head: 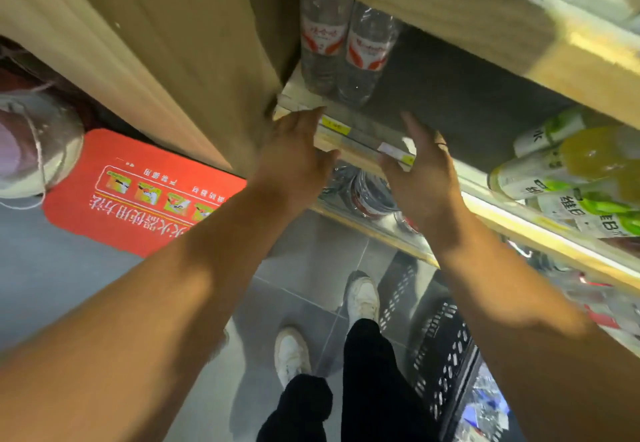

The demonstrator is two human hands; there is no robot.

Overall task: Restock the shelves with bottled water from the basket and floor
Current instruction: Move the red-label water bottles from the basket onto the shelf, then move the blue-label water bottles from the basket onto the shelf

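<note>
Grey tiled floor (pixel 294 285), wooden shop shelf (pixel 363 136). At 12 o'clock two water bottles (pixel 343 50) stand on it, long axis vertical, tops hidden. Left hand (pixel 294 161) and right hand (pixel 419 171) reach its edge, fingers straight, empty.

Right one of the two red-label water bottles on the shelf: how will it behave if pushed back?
Water bottle: tall, narrow and upright on the shelf, so a high push may tip it; push low. It appears full, so it is probably heavy for its size. It stands close beside its neighbour, which might get nudged too.
</note>
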